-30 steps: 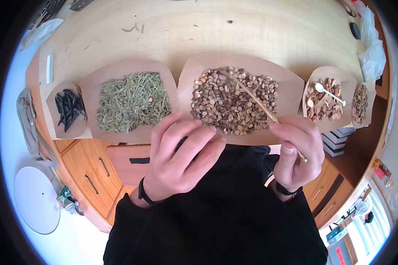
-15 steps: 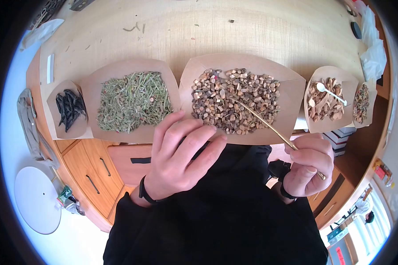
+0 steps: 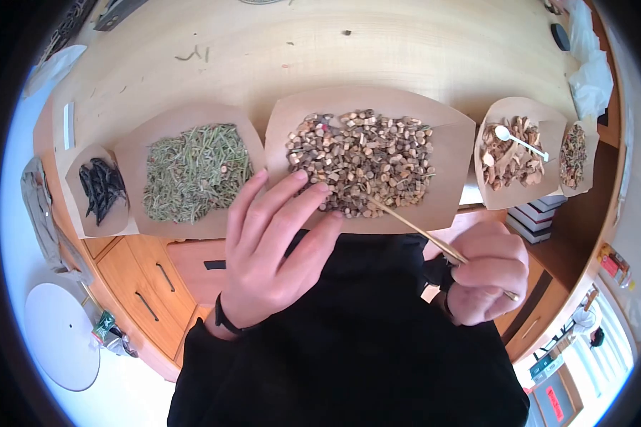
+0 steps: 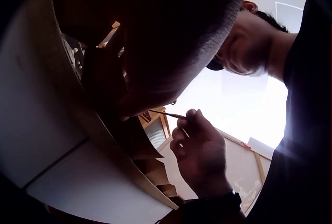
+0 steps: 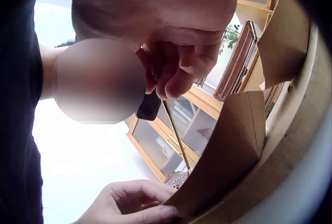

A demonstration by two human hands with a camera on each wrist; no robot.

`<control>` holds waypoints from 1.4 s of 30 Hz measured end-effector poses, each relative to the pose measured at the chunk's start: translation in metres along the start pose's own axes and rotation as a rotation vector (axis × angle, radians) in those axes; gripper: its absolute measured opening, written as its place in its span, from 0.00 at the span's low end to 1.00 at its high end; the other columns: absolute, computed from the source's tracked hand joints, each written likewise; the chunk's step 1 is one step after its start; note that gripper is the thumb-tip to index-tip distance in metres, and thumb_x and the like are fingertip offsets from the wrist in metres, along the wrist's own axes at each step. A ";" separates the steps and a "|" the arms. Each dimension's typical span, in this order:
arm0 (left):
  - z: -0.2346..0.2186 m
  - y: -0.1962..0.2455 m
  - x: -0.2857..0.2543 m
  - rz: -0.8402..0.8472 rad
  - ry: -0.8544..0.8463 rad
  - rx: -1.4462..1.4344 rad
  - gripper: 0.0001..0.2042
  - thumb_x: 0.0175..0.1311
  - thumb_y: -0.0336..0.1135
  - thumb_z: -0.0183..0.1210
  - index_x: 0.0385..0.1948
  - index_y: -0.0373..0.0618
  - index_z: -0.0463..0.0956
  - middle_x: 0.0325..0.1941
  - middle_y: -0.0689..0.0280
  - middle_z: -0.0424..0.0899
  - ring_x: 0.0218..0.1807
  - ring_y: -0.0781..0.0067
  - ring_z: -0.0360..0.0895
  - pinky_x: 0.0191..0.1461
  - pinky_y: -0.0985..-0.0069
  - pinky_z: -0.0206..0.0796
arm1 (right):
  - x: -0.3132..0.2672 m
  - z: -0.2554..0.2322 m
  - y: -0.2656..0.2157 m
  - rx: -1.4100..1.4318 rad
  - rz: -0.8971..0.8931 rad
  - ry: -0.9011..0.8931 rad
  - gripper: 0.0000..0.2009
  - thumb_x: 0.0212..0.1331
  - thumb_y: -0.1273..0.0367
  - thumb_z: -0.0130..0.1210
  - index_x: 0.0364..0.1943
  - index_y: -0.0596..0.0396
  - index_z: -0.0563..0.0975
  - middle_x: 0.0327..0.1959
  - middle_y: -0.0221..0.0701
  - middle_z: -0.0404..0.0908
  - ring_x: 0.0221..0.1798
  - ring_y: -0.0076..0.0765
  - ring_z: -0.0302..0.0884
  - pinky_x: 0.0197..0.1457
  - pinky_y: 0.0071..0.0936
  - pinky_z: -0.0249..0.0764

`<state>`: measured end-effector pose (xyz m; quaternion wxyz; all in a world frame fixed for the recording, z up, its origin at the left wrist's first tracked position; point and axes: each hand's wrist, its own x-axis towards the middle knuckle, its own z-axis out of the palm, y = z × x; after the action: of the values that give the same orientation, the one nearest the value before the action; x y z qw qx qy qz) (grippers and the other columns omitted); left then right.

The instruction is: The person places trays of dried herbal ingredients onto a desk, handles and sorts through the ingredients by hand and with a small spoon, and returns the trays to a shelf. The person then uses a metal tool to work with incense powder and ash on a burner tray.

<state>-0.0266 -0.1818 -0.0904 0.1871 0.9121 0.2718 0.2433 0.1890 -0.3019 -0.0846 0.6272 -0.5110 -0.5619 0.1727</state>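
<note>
A large brown paper tray (image 3: 452, 146) holds a heap of chopped, woody stem pieces (image 3: 399, 153). My right hand (image 3: 488, 274) pinches a thin brass-coloured rod (image 3: 421, 231) between thumb and fingers, at the tray's front right. The rod slants left, its far tip among the pieces near the front of the heap; its knobbed end pokes out below the hand. My left hand (image 3: 267, 249) rests with spread, nearly straight fingers over the tray's front left edge, fingertips at the pieces. In the right wrist view, part of that left hand (image 5: 124, 203) lies against the tray's wall (image 5: 220, 156).
Left stand a tray of green cut stems (image 3: 199, 171) and a small one with dark pods (image 3: 101, 186). Right are trays with pale chips (image 3: 513, 167) under a white spoon (image 3: 523, 142) and mixed bits (image 3: 573, 156). A plastic bag (image 3: 591, 85) lies far right.
The rod's tip has come from the back of the heap toward its front, and the right hand has moved lower and right. The left hand stays at the tray edge; the head view has shifted slightly.
</note>
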 end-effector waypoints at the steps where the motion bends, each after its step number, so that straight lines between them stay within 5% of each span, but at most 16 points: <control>1: -0.001 0.000 0.000 -0.006 -0.011 0.012 0.09 0.52 0.25 0.71 0.35 0.46 0.86 0.53 0.62 0.85 0.56 0.58 0.83 0.66 0.51 0.72 | -0.003 -0.001 0.000 0.063 -0.021 0.057 0.11 0.73 0.68 0.56 0.36 0.63 0.81 0.31 0.39 0.79 0.26 0.34 0.76 0.28 0.26 0.72; 7: -0.002 0.001 -0.001 0.039 -0.051 0.037 0.10 0.54 0.28 0.71 0.39 0.49 0.88 0.54 0.62 0.85 0.58 0.58 0.82 0.67 0.47 0.69 | -0.005 -0.013 -0.002 -0.033 0.107 -0.012 0.15 0.76 0.63 0.54 0.35 0.62 0.80 0.29 0.38 0.79 0.27 0.34 0.76 0.30 0.27 0.71; 13: -0.001 0.003 -0.002 0.028 -0.048 0.038 0.10 0.54 0.29 0.71 0.39 0.50 0.89 0.55 0.62 0.85 0.58 0.58 0.82 0.68 0.46 0.68 | -0.003 -0.012 0.006 -0.353 0.139 0.176 0.18 0.79 0.60 0.48 0.36 0.62 0.78 0.30 0.41 0.80 0.27 0.32 0.76 0.30 0.27 0.69; 17: 0.000 0.006 -0.002 0.009 -0.032 0.025 0.10 0.54 0.28 0.71 0.38 0.51 0.89 0.55 0.63 0.85 0.58 0.58 0.82 0.68 0.46 0.68 | -0.007 -0.014 0.009 -0.279 0.074 0.350 0.20 0.80 0.59 0.45 0.36 0.63 0.77 0.32 0.44 0.81 0.27 0.32 0.76 0.32 0.25 0.68; 22: 0.000 0.011 0.003 0.032 -0.039 0.014 0.10 0.51 0.26 0.72 0.36 0.52 0.88 0.53 0.63 0.86 0.57 0.57 0.82 0.68 0.45 0.67 | -0.010 -0.022 0.007 -0.363 0.098 0.192 0.19 0.79 0.60 0.47 0.36 0.62 0.79 0.30 0.46 0.81 0.27 0.35 0.77 0.31 0.27 0.69; 28: -0.001 0.018 0.010 0.062 -0.071 0.054 0.13 0.49 0.36 0.77 0.37 0.52 0.88 0.55 0.64 0.83 0.61 0.55 0.79 0.69 0.43 0.66 | -0.024 -0.059 0.003 -0.218 -0.002 0.448 0.17 0.83 0.61 0.37 0.40 0.59 0.72 0.34 0.42 0.75 0.23 0.30 0.73 0.26 0.23 0.68; 31: 0.008 0.033 0.027 0.119 -0.050 0.009 0.12 0.51 0.36 0.76 0.38 0.50 0.88 0.55 0.63 0.84 0.60 0.55 0.79 0.68 0.44 0.67 | -0.031 -0.095 -0.001 -0.285 0.106 0.602 0.16 0.83 0.64 0.35 0.40 0.59 0.72 0.36 0.40 0.74 0.28 0.29 0.69 0.26 0.21 0.63; 38: 0.058 0.078 0.070 0.226 -0.061 -0.087 0.15 0.50 0.31 0.74 0.42 0.46 0.88 0.52 0.61 0.83 0.54 0.55 0.78 0.63 0.49 0.70 | -0.046 -0.120 -0.010 -0.597 0.140 0.573 0.16 0.81 0.66 0.39 0.39 0.64 0.74 0.34 0.43 0.77 0.26 0.28 0.73 0.27 0.20 0.67; 42: 0.076 0.090 0.082 0.220 -0.064 -0.090 0.14 0.51 0.28 0.70 0.41 0.45 0.87 0.48 0.62 0.80 0.51 0.57 0.76 0.62 0.50 0.70 | -0.043 -0.106 -0.006 -0.527 0.159 0.504 0.17 0.81 0.65 0.40 0.40 0.65 0.75 0.33 0.42 0.78 0.26 0.29 0.75 0.26 0.20 0.69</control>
<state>0.1112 -0.2200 -0.0813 0.2083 0.9344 0.1527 0.2453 0.2665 -0.3858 -0.0858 0.5776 -0.7234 -0.3734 -0.0607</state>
